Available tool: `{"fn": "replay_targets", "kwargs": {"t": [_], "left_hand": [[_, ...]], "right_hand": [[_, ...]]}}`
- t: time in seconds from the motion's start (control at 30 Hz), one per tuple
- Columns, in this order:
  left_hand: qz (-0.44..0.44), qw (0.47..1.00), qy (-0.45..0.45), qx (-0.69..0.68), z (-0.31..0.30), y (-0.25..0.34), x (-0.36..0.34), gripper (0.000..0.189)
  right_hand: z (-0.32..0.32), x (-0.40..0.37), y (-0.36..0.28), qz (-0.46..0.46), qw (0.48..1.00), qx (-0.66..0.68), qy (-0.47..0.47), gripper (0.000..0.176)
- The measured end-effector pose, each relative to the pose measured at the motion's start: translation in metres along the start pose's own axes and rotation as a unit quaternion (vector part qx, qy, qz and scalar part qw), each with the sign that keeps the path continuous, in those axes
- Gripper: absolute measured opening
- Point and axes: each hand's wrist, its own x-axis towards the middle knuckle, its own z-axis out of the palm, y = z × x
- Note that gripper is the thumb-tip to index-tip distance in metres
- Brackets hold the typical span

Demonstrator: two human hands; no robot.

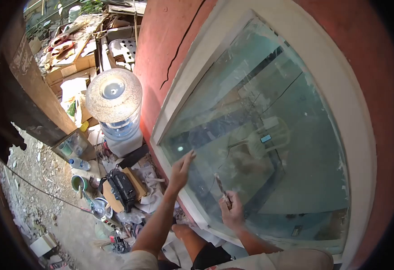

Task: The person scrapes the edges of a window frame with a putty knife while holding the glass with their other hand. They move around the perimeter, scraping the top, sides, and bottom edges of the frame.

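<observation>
My left hand [181, 172] is raised at the left side of the glass pane [309, 166], its fingers stretched out and close to the surface. In my right hand [233, 210], a slim, stick-like tool with pale smears [219, 182] points up and away from me over the lower part of the glass. Its exact kind is too small to make out. A broad off-white frame [358, 135] surrounds the pane, which carries whitish smudges along its edges.
A red wall [155, 58] borders the frame. Left of it stands a large clear water dispenser bottle [114, 96] on a white base. Below lie a black bag [122, 186], a small water bottle [79, 164], a green-rimmed bucket [79, 182] and crumpled plastic. A cable [43, 192] crosses the rubble-strewn ground.
</observation>
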Motion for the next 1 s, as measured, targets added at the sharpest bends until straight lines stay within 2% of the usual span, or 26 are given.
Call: {"fn": "replay_targets", "kwargs": {"t": [0.03, 0.1, 0.17, 0.2, 0.23, 0.27, 0.33, 0.43, 0.47, 0.5, 0.53, 0.57, 0.63, 0.67, 0.73, 0.8, 0.87, 0.9, 0.97, 1.0], "left_hand": [[-0.021, 0.999, 0.041, -0.015, 0.006, -0.02, -0.031, 0.05], [-0.134, 0.989, 0.037, -0.044, 0.047, 0.019, -0.093, 0.051], [-0.237, 0.947, 0.06, -0.209, 0.093, 0.031, -0.137, 0.048], [-0.214, 0.941, 0.071, -0.253, 0.105, 0.04, -0.143, 0.046], [-0.192, 0.932, 0.083, -0.296, 0.114, 0.052, -0.149, 0.044], [-0.145, 0.941, 0.142, -0.271, 0.119, 0.064, -0.149, 0.041], [-0.172, 0.929, 0.214, -0.246, 0.132, 0.089, -0.15, 0.041], [-0.144, 0.94, 0.232, -0.202, 0.116, 0.102, -0.131, 0.038], [-0.18, 0.915, 0.28, -0.229, 0.112, 0.121, -0.117, 0.036], [-0.185, 0.923, 0.28, -0.191, 0.104, 0.132, -0.103, 0.035], [-0.189, 0.929, 0.279, -0.152, 0.095, 0.142, -0.091, 0.034], [0.039, 0.954, 0.284, -0.089, 0.089, 0.122, -0.068, 0.032], [0.187, 0.943, 0.26, 0.091, 0.085, 0.117, -0.034, 0.05], [0.108, 0.945, 0.237, 0.2, 0.082, 0.138, -0.022, 0.064], [0.111, 0.958, 0.233, 0.123, 0.089, 0.191, 0.003, 0.066], [0.153, 0.939, 0.266, 0.156, 0.089, 0.215, 0.027, 0.061], [0.178, 0.93, 0.254, 0.196, 0.082, 0.228, 0.053, 0.058], [0.176, 0.929, 0.259, 0.198, 0.079, 0.243, 0.062, 0.058], [0.074, 0.95, 0.221, 0.209, 0.076, 0.273, 0.068, 0.057], [0.07, 0.948, 0.228, 0.21, 0.074, 0.272, 0.073, 0.057]], "right_hand": [[0.002, 0.007, 0.004, 0.001, 1.0, 0.008, -0.015, 0.029], [0.007, 0.014, 0.006, -0.002, 0.999, 0.017, -0.035, 0.032], [0.012, 0.003, -0.006, -0.066, 0.995, -0.036, -0.062, 0.038], [0.011, -0.003, -0.021, -0.125, 0.99, -0.031, -0.063, 0.041], [0.008, -0.009, -0.026, -0.121, 0.989, -0.027, -0.084, 0.04], [0.006, -0.015, -0.03, -0.116, 0.987, -0.024, -0.105, 0.039], [-0.002, -0.022, -0.043, -0.118, 0.986, 0.009, -0.116, 0.046], [-0.029, -0.003, -0.071, -0.242, 0.956, -0.083, -0.145, 0.064], [-0.044, 0.001, -0.088, -0.222, 0.962, -0.078, -0.138, 0.064], [-0.061, 0.006, -0.11, -0.202, 0.968, -0.075, -0.131, 0.063], [-0.078, 0.015, -0.125, -0.26, 0.954, -0.123, -0.078, 0.056], [-0.096, 0.02, -0.14, -0.261, 0.952, -0.13, -0.088, 0.056], [-0.136, 0.018, -0.169, -0.307, 0.941, -0.139, -0.042, 0.046], [-0.156, 0.012, -0.182, -0.304, 0.94, -0.147, -0.054, 0.046], [-0.191, 0.002, -0.208, -0.41, 0.893, -0.18, 0.05, 0.036], [-0.228, -0.021, -0.217, -0.44, 0.858, -0.22, 0.148, 0.024], [-0.26, -0.036, -0.236, -0.49, 0.805, -0.238, 0.236, 0.017], [-0.28, -0.042, -0.239, -0.492, 0.806, -0.235, 0.231, 0.017], [-0.316, -0.059, -0.241, -0.572, 0.67, -0.399, 0.253, 0.023], [-0.321, -0.062, -0.247, -0.576, 0.672, -0.394, 0.248, 0.023]]}}
